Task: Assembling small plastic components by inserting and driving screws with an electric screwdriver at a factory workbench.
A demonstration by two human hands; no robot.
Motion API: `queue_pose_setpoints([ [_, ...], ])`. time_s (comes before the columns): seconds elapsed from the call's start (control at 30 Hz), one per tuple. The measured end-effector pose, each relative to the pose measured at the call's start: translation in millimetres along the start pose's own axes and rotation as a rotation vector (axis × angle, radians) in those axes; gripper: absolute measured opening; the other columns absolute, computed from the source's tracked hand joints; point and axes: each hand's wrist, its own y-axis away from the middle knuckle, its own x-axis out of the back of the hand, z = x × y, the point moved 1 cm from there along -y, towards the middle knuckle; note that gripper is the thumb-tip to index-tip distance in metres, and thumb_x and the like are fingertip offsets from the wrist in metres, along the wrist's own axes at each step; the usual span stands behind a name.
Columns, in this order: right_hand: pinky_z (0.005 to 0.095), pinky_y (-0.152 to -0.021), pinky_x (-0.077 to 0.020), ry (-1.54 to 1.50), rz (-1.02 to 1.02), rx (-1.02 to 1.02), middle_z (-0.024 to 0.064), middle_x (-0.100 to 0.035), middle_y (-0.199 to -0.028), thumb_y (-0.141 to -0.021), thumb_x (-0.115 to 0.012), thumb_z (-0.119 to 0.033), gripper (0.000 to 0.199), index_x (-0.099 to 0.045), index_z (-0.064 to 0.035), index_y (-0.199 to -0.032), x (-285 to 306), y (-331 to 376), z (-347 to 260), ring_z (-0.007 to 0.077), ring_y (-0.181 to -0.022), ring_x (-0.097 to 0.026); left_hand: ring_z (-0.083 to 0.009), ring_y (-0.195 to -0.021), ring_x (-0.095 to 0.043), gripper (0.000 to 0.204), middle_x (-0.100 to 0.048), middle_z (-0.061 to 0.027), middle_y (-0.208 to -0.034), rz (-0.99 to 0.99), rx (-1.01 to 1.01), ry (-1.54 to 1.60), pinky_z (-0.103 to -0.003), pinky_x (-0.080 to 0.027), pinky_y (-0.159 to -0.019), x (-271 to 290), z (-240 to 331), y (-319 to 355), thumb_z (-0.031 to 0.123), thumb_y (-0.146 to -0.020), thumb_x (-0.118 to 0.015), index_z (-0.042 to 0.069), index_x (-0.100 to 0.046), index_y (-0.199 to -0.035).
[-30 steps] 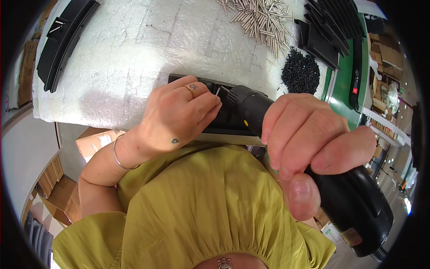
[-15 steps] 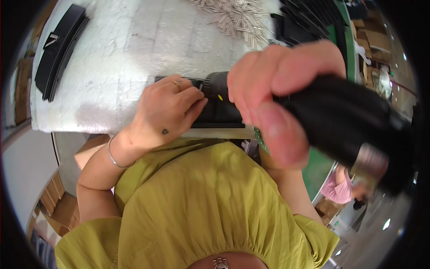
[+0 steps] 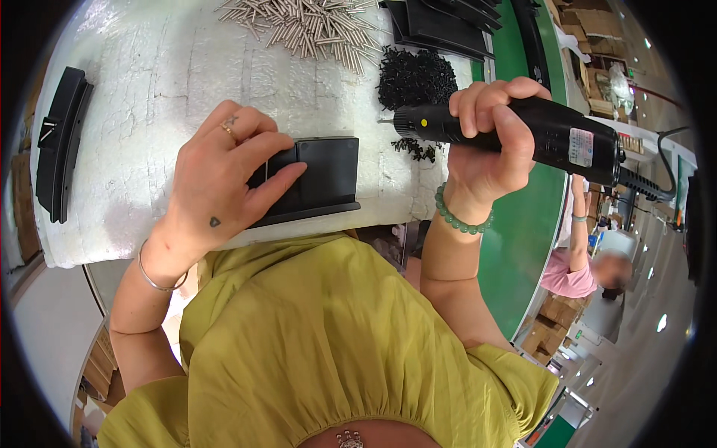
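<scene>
My right hand [image 3: 493, 134] is wrapped round a black electric screwdriver [image 3: 549, 134], held raised at the right with its bit pointing left over the table. My left hand [image 3: 224, 172] grips the left end of a black plastic part [image 3: 328, 175] lying near the table's front edge. Index finger and thumb press on this part, partly covering a thin metal strip or pin between them. Just left of the screwdriver's bit shows bare table. Beneath and beyond the tool are a heap of small black screws [image 3: 414, 78] and a smaller scatter of screws [image 3: 418, 149].
A pile of silver metal pins [image 3: 321, 26] lies at the far middle of the white-covered table [image 3: 149, 112]. Another black part [image 3: 63, 145] sits at the far left. Black parts [image 3: 441, 26] are stacked at the back right, beside a green surface [image 3: 515, 261]. A person in pink [image 3: 571, 272] is farther right.
The screwdriver has lifted off the black part and moved back to the right, away from my left hand. My left hand has shifted slightly left with its fingers more spread.
</scene>
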Motion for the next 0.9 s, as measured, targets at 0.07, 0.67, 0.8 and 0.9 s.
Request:
queue_pose_setpoints([
  [0.07, 0.0321, -0.05, -0.0409, -0.04, 0.001, 0.014, 0.007, -0.047, -0.063, -0.071, -0.05, -0.001, 0.027, -0.047, 0.0004, -0.098, 3.2, -0.5, -2.9, 0.0155, -0.048, -0.041, -0.0225, -0.074, -0.053, 0.022, -0.057, -0.0035, -0.079, -0.028, 0.001, -0.011, -0.032, -0.046, -0.059, -1.6, 0.5, -9.2, 0.011, -0.066, -0.076, 0.006, -0.064, -0.084],
  [0.67, 0.0236, -0.06, -0.0369, -0.223, -0.337, 0.03, -0.0054, -0.05, -0.063, -0.072, -0.057, -0.014, 0.027, -0.05, -0.01, -0.098, -15.7, 3.1, -59.6, 0.0068, -0.053, -0.047, -0.0226, -0.078, -0.056, 0.011, -0.061, -0.0026, -0.071, 0.036, -0.212, 0.21, -0.033, -0.047, -0.063, -26.4, 8.6, -49.4, 0.011, -0.069, -0.074, 0.008, -0.066, -0.077],
  [0.8, 0.0227, -0.058, -0.0392, -0.163, -0.449, 0.021, -0.0061, -0.051, -0.062, -0.072, -0.057, -0.014, 0.027, -0.048, -0.0109, -0.097, -17.4, 2.5, -59.3, 0.0061, -0.053, -0.049, -0.0218, -0.076, -0.056, 0.011, -0.06, -0.0027, -0.07, -0.003, -0.233, 0.249, -0.033, -0.047, -0.062, -30.6, 4.5, -48.0, 0.01, -0.07, -0.073, 0.008, -0.066, -0.077],
  [0.9, 0.0226, -0.057, -0.0393, -0.145, -0.508, 0.022, -0.0065, -0.051, -0.062, -0.072, -0.057, -0.014, 0.027, -0.047, -0.0111, -0.097, -15.7, 1.8, -61.0, 0.0058, -0.053, -0.05, -0.0229, -0.078, -0.056, 0.012, -0.063, -0.0037, -0.075, -0.081, -0.219, 0.322, -0.033, -0.047, -0.067, -28.9, 1.9, -46.6, 0.008, -0.07, -0.073, 0.006, -0.066, -0.08],
])
